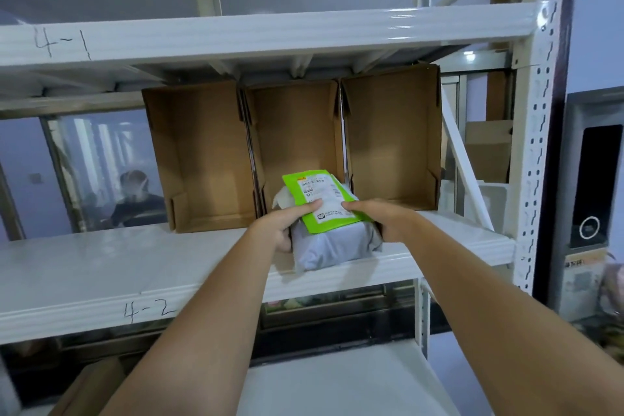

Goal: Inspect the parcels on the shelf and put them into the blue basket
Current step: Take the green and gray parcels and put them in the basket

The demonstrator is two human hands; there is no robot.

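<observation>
handwritten "4-1" on the upper beam (236,39), left end. handwritten "4-2" on the lower beam (236,294), straight below "4-1", a little to the right. white printed label (320,194) on the green parcel (324,203) between the two beams, print too small to read.

White shelf (101,267) marked 4-2, three open cardboard boxes (202,159), grey parcel (332,246) apparently at its edge

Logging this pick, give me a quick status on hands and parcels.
Left hand and right hand grip the stack: green parcel atop grey parcel. At middle box mouth. Blue basket unseen.
</observation>
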